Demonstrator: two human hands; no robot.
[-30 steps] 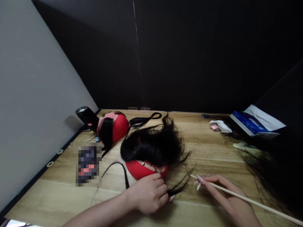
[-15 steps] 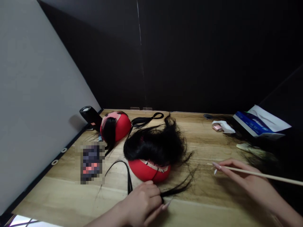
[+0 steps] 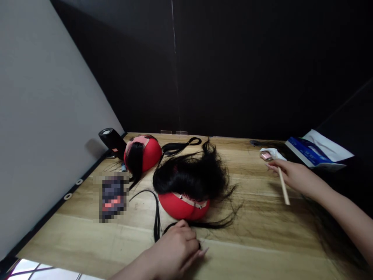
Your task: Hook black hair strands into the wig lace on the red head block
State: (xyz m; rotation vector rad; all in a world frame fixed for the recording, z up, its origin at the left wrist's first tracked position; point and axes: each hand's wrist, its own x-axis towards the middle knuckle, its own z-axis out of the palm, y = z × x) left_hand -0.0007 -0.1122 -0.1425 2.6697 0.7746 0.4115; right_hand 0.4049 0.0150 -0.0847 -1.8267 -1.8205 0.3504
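Note:
My left hand (image 3: 182,247) is closed just in front of a red head form (image 3: 177,208). Dark hair shows between its fingers, and a thin black hair strand (image 3: 212,224) passes behind the knuckles. A mass of black hair (image 3: 189,177) covers the back of the form, above a pale band stuck with pins. Over at the right, my right hand (image 3: 294,175) pinches a pale wooden stick (image 3: 283,186) that slants down toward me. Its fingertips are close to a small pinkish item (image 3: 265,156) on a crumpled white tissue (image 3: 276,153); whether they touch is unclear.
A second red head form (image 3: 151,153) with hair stands at back left beside a black cylinder (image 3: 112,142). A tied hair bundle (image 3: 177,147) lies behind. A blurred-out item (image 3: 113,198) is at left, a blue-and-white packet (image 3: 317,151) at back right. Dark walls surround the wooden table (image 3: 87,241).
My right hand has moved away from me, up to the tissue and pinkish item, and the stick now points toward me. The hair strand by my left hand has shifted closer to the head form.

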